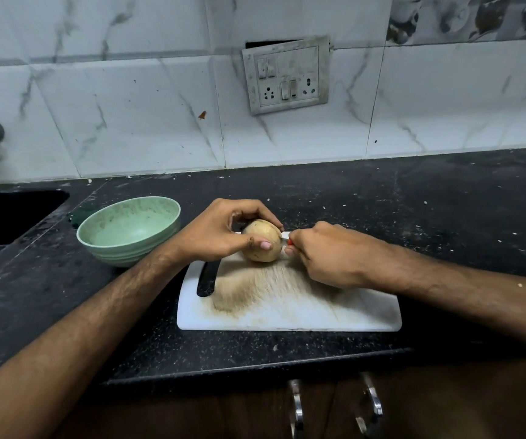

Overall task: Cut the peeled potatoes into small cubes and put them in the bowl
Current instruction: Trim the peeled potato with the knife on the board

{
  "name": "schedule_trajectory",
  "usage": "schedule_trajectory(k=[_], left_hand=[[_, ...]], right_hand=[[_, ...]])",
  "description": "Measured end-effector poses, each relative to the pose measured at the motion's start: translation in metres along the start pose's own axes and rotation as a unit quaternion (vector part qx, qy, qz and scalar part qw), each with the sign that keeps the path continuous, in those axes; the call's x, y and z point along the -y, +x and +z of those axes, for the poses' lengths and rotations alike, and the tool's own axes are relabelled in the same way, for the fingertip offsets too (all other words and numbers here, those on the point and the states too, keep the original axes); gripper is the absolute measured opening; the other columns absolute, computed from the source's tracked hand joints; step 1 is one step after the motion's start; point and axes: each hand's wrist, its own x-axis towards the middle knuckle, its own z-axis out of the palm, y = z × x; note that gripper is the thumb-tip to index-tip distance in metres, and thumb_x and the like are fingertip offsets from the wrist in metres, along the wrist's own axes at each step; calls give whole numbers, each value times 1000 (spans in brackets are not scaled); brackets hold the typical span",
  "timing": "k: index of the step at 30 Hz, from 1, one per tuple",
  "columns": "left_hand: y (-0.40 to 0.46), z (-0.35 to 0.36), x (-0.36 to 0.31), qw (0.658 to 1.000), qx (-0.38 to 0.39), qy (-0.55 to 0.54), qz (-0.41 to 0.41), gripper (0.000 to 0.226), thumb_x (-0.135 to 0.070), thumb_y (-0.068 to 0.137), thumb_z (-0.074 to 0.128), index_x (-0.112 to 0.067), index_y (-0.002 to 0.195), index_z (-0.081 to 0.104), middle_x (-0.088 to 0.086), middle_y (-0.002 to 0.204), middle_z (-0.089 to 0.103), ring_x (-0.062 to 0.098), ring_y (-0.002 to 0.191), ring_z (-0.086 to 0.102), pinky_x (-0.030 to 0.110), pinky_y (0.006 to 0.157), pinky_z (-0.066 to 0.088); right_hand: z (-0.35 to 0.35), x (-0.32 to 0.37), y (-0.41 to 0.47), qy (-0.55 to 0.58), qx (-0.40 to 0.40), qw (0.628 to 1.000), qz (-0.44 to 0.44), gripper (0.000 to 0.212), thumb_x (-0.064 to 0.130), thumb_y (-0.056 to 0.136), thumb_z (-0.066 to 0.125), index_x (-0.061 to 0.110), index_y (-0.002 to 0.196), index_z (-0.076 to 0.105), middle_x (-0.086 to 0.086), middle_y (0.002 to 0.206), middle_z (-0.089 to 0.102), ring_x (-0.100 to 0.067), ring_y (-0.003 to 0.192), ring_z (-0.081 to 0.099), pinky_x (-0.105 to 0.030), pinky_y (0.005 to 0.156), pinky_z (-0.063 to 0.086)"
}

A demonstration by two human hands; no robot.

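Pale potato (263,240) sits between left-hand fingers (255,213), on board (287,312).

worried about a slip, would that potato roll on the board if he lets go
Probably: the potato looks rounded, so it could roll on the flat cutting board. The left hand grips it, likely steadying it. Peeled, it may also be slippery.

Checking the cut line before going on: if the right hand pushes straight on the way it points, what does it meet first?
The potato, held on the cutting board by the left hand. The right hand points left at it, its knife apparently touching already.
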Motion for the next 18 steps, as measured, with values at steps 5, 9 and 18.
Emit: schedule_trajectory(k=[5, 9, 18], left_hand=[[1, 2, 7, 998, -6, -58, -9, 27, -11, 84, 80, -4, 109, 72, 6, 107, 75, 25, 103, 71, 35, 91, 55], [-1, 3, 10, 997, -7, -80, -13, 28, -12, 84, 80, -5, 110, 71, 8, 108, 75, 27, 104, 71, 38, 92, 56], [-10, 7, 12, 989, 11, -144, -45, 47, -34, 84, 81, -5, 114, 62, 14, 116, 71, 32, 113, 67, 42, 95, 54]], right_hand=[[-10, 1, 6, -14, 29, 999, -8, 17, 31, 98, 45, 19, 90, 53, 3, 75, 43, -26, 74, 57, -36, 64, 47], [-11, 3, 7, -11, 34, 999, -12, 23, 36, 101, 43, 18, 88, 52, 1, 77, 47, -25, 74, 57, -35, 63, 45], [18, 5, -2, -61, -22, 997, -29, 22, 36, 104, 34, 24, 99, 51, -9, 100, 62, -27, 77, 52, -33, 65, 35]])
